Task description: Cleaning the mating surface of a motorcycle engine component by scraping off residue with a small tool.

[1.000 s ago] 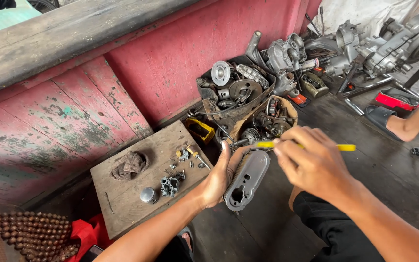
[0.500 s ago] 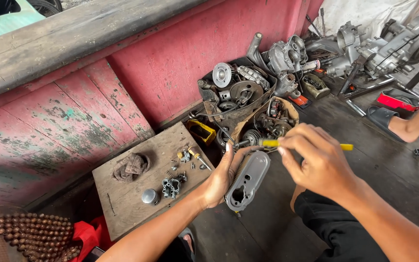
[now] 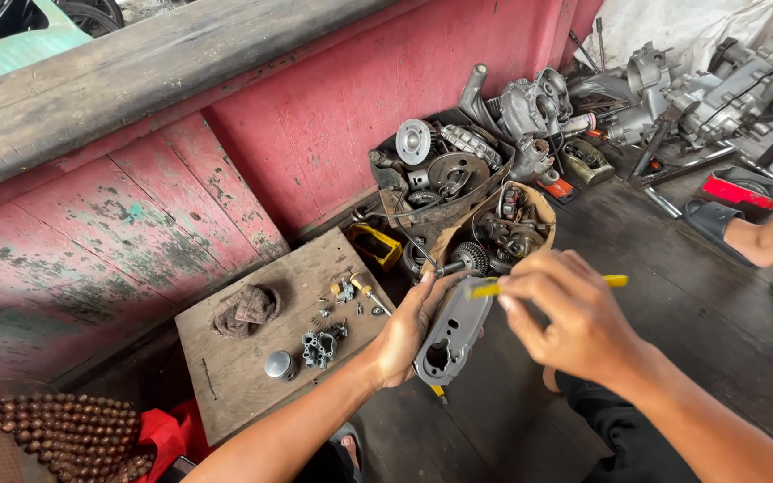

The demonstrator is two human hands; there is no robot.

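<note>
Left hand: your left hand (image 3: pixel 402 335) props up the grey metal cover (image 3: pixel 452 331), fingers curled round its upper edge, gripping it.
Right hand: your right hand (image 3: pixel 574 313) is closed on the yellow-handled screwdriver (image 3: pixel 615 281); the handle pokes out both sides of your fist.
Screwdriver tip: cannot tell where it sits; your fingers hide it.
Cover: oblong, with a round hole near its low end, tilted, standing on the dark floor just beside the wooden board (image 3: pixel 252 376).
Board: holds a crumpled rag (image 3: pixel 245 309), a small round metal cap (image 3: pixel 279 364), a small carburettor-like casting (image 3: pixel 319 347) and loose screws.
Behind cover: cardboard box (image 3: pixel 539 207) of gears and a dark tray (image 3: pixel 386 179) of engine parts, against the red wall (image 3: pixel 333 107).
Far right: another person's foot in a sandal (image 3: pixel 744 234), well apart from your hands.
Bottom left: wooden bead mat (image 3: pixel 64 434).
</note>
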